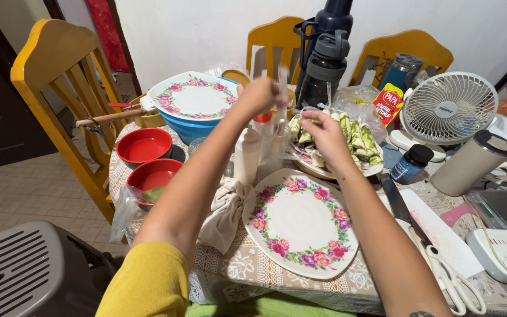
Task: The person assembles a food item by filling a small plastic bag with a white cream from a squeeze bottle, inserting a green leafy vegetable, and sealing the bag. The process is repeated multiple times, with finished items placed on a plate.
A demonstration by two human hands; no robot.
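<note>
The person reaches both arms out over a crowded worktop (247,267) covered with a lace-patterned cloth. The left hand (260,94) is raised and closed around what looks like a pair of thin, pale utensils (blurred by motion, so whether tongs or chopsticks cannot be told), their tips pointing up and toward the far side. The right hand (325,134) is lower, its fingers curled in a pinch at the near edge of the plate of rolls (364,169), where it appears to grip one of the green-and-white wrapped rolls (356,136) or a bit of clear wrapping; which one is hard to tell. That plate sits beyond the empty floral plate (300,220), which lies directly below the right forearm and nearest the person. Just beside the left forearm stand two squeeze bottles (247,154), with a bunched beige cloth (225,211) at their foot. As a judgement, the step in hand is picking up or loosening a roll on the far plate, and any next move would call for a steady pinch and a careful lift, since the rolls lie packed close together. Two red bowls (145,145) sit to the left, a white table fan (448,108) to the right.
</note>
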